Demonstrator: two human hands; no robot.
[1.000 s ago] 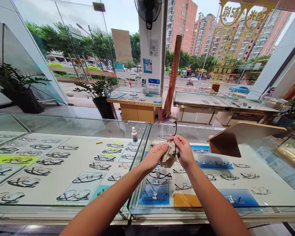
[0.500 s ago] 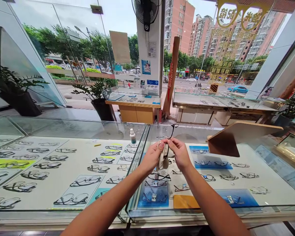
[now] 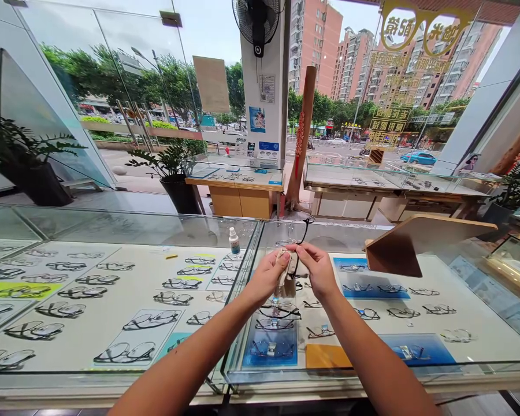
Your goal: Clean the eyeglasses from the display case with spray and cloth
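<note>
Both my hands meet above the glass counter (image 3: pixel 355 370). My left hand (image 3: pixel 266 276) is closed on a pale beige cloth (image 3: pixel 285 278) that hangs down between the hands. My right hand (image 3: pixel 316 269) pinches a pair of thin black-framed glasses (image 3: pixel 298 231), whose lenses and one temple stick up above my fingers. The cloth is wrapped around the lower part of the glasses.
Under the glass lie several rows of displayed glasses (image 3: pixel 156 319). A small white bottle (image 3: pixel 233 241) stands on the counter left of my hands. A tilted wooden-backed mirror (image 3: pixel 420 240) stands at the right. Potted plants (image 3: pixel 177 173), more counters and a wall fan (image 3: pixel 258 20) lie beyond.
My hands have risen a little and drawn closer together. The cloth, bunched low between them before, now hangs narrower, and the glasses stand higher above my fingers.
</note>
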